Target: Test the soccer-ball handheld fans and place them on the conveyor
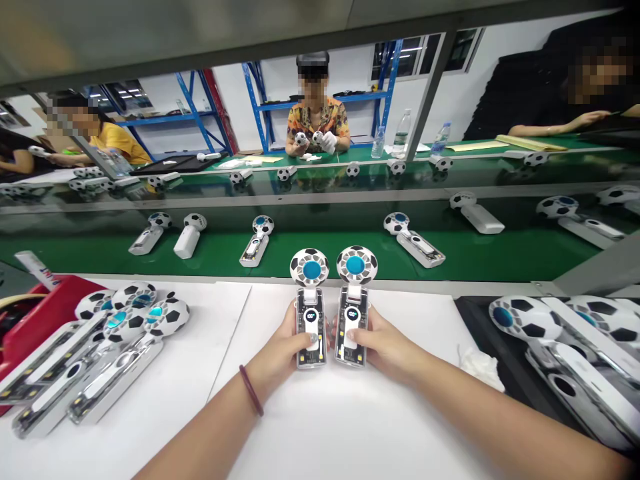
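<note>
Two handheld devices with soccer-ball-patterned round heads stand side by side over the white work surface (300,427). My left hand (293,340) is closed round the left device (311,310), its thumb on the white front strip. In my right hand (373,337) is the right device (354,310), also with the thumb pressed on its front. Both show a small lit round display and a blue disc in the head. The fingers behind the devices are mostly hidden.
Several similar devices (125,360) lie at the left beside a red bin (63,300). More devices (575,373) rest in a black tray (475,313) at the right, near crumpled tissue (483,368). Ahead, a green conveyor (320,250) carries spaced devices. People sit beyond it.
</note>
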### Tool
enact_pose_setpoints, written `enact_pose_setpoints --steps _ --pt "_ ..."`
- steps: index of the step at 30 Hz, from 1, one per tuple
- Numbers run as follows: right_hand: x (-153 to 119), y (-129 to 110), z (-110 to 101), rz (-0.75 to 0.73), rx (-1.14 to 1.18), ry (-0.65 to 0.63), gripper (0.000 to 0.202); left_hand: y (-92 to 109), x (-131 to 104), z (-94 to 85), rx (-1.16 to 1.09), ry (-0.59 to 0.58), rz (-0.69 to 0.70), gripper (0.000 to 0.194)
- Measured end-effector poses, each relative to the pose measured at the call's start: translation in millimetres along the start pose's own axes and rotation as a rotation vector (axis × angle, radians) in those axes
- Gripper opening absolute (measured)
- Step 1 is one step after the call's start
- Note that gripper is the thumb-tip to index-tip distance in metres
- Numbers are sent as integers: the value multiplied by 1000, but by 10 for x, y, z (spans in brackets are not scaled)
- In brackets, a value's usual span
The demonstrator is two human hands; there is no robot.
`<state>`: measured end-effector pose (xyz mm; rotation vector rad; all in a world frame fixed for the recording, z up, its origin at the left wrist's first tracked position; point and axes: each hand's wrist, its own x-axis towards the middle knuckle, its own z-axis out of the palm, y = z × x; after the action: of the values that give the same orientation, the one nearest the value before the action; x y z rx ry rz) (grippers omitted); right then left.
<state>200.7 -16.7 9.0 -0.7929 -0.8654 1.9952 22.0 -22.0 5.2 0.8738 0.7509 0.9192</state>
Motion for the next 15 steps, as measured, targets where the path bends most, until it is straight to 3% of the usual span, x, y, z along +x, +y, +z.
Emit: enact_pose_setpoints --steps 5,15 --pt "11 15 -23 -19 -32 -40 46 2 0 5 7 3 1 53" --pt "7 35 -17 -28 -29 -57 53 -41 28 -15 -8 -4 34 53"
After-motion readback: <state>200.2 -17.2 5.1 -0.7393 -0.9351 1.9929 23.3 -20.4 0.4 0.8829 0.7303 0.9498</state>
